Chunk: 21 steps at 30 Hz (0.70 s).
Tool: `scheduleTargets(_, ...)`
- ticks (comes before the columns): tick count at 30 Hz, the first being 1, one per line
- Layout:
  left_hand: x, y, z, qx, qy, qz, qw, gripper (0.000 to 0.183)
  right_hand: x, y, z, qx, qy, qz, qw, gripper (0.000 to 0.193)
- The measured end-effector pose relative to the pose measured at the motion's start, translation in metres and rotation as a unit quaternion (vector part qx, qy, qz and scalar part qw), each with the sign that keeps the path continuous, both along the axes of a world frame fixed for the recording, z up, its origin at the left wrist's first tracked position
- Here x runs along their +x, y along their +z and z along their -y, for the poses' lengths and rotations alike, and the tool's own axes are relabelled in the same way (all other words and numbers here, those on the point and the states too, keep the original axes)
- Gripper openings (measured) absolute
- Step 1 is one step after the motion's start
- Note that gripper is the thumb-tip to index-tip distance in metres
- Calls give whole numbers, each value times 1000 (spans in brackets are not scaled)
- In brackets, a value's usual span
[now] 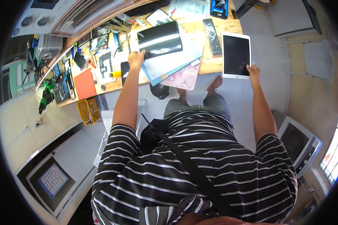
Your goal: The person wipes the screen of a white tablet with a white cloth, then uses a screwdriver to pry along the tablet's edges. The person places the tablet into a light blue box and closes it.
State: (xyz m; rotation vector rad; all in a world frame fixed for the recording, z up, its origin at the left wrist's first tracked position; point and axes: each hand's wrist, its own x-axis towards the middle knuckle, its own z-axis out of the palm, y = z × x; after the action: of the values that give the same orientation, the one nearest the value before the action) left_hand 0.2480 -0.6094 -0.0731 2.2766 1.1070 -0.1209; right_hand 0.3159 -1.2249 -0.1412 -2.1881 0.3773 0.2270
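Note:
My left hand is closed on the lower left corner of a black glossy panel, which looks like a tablet or a screen. Bright reflections run across the panel, and it is over a pile of papers and folders on the wooden desk. At the desk's right end, a white-framed tablet with a dark screen is held by its lower right edge in my right hand. Its thumb lies on the front; the other fingers are mostly hidden behind it.
A remote control lies between panel and tablet. Under the panel are a blue folder and a pink patterned folder. Tools, a red-orange sheet and a yellow bottle crowd the desk's left. A yellow basket stands below.

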Motion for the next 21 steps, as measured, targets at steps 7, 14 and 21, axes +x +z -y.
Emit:
scheduleTargets(7,15,1,18,-98,100,88,986,60,23,20,-4,-150,32,15,988,47)
scheduleTargets(14,23,-32,-18,-126,121,89,981,41,15,88,-151,-68,133,154,977,22)
scheduleTargets(21,16,-8,-5,-313,184,146,920,30,28,73,-279,-73,230,4,970,41)
